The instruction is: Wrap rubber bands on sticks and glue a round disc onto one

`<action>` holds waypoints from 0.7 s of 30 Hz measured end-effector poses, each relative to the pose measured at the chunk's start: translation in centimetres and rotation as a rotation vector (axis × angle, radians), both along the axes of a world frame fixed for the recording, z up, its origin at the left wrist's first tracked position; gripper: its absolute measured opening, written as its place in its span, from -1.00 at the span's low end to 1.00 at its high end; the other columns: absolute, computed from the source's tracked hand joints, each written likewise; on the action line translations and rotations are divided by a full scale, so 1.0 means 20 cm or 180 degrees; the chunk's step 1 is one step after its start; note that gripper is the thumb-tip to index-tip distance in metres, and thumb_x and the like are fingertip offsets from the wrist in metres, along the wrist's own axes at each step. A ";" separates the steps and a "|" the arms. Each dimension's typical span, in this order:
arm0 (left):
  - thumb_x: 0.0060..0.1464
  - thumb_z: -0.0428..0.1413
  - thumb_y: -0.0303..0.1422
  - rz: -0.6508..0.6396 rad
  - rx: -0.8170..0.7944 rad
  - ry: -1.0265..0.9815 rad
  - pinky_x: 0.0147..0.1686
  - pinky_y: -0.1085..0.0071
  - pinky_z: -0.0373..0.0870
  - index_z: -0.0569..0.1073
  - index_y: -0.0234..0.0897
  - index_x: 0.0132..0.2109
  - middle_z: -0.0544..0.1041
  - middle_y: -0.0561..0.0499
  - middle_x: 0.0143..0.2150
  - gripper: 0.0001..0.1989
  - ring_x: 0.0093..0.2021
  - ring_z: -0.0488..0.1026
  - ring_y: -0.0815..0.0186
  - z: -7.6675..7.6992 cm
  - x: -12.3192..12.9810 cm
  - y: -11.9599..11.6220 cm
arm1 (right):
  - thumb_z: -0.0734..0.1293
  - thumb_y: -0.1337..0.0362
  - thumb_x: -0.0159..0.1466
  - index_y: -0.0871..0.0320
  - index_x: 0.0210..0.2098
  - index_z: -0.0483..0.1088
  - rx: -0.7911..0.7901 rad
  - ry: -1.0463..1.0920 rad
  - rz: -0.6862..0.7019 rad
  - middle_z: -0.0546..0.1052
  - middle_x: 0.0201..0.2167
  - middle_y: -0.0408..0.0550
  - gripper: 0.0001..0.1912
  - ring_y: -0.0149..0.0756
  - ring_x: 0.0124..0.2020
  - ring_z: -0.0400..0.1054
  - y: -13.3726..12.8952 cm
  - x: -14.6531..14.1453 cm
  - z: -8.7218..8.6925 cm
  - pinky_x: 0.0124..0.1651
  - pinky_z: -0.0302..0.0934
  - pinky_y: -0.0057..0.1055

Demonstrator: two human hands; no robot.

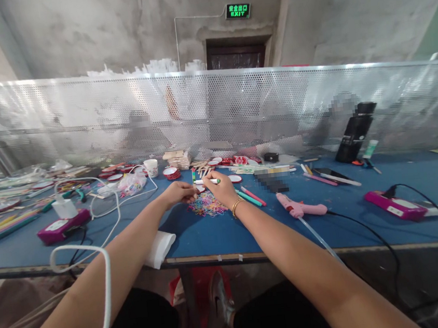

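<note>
Above a pile of colourful rubber bands [207, 205], my two hands work close together. My right hand [225, 190], with a bracelet at the wrist, is closed around a white marker with a green end [208, 182], held roughly level with its tip toward the left. The fingertips of my left hand [178, 194] pinch a narrow, partly green stick [193, 175] that stands upright. Marker tip and stick are very near each other; whether they touch I cannot tell. Right of the pile lie a teal pen [251, 197] and a pink pen [254, 196].
A pink glue gun [300, 208] lies to the right, its cord trailing. Purple power strips [63, 227] sit at both sides. A paper cup [151, 168], a black bottle [356, 133] and a perforated metal screen [237, 110] line the back. White cable crosses the left.
</note>
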State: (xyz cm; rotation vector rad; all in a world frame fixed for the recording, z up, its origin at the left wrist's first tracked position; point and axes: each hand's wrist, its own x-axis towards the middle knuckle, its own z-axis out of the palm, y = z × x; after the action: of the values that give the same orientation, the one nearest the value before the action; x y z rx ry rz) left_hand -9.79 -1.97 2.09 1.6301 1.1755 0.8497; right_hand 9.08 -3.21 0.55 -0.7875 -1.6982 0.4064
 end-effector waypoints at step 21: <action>-0.30 0.34 -0.10 -0.0039 0.0004 0.0010 -0.47 0.46 0.31 0.59 -0.37 -0.34 0.55 -0.07 -0.46 -0.57 -0.50 0.42 0.39 -0.02 -0.01 0.02 | 0.19 0.16 0.21 0.12 -0.49 0.37 -0.0119 0.0043 -0.0082 0.49 -0.47 -0.17 -0.76 -0.35 -0.38 0.34 -0.01 0.01 0.01 -0.24 0.16 -0.45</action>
State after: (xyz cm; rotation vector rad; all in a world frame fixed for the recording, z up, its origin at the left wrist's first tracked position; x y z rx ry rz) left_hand -10.03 -1.65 1.78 1.6387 1.1665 0.8406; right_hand 9.25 -3.40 0.73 -0.8312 -1.6703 0.4259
